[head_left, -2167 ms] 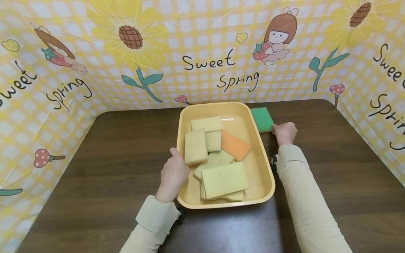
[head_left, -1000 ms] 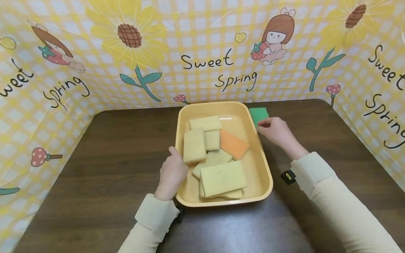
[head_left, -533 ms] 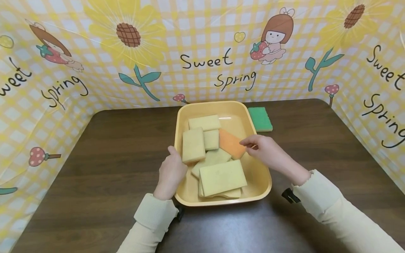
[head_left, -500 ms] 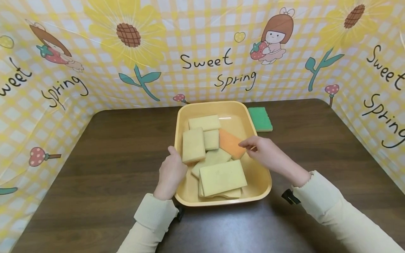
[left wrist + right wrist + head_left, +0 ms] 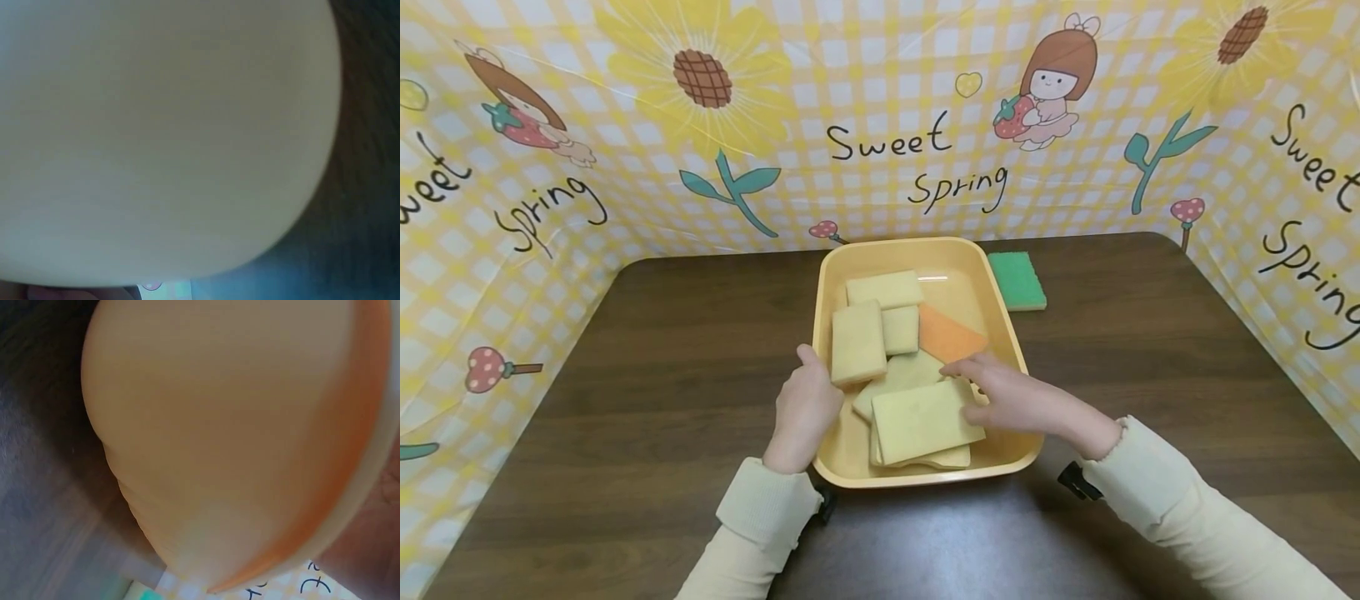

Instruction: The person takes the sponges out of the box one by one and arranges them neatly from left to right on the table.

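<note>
In the head view, a yellow plastic tray (image 5: 928,477) holds several pale-yellow sponges and one orange sponge (image 5: 950,331). My left hand (image 5: 803,417) grips the tray's left rim, thumb on top. Inside the tray on the near right, my right hand (image 5: 1018,397) reaches over the rim with fingers and thumb spread around the right end of the topmost pale-yellow sponge (image 5: 919,423). In the left wrist view the tray wall (image 5: 169,137) hides most of the left hand. The tray's outer side (image 5: 219,425) fills the right wrist view, with part of the right hand (image 5: 369,531) at the right edge.
A green sponge (image 5: 1017,281) lies on the dark wooden table (image 5: 700,350), beyond the tray's far right side. A yellow checked cloth (image 5: 880,92) with flower prints stands as a wall at the back and both sides.
My right hand has left the green sponge, come over the tray past the orange sponge, and spread its fingers at the near pale-yellow sponge. The left hand stays on the rim.
</note>
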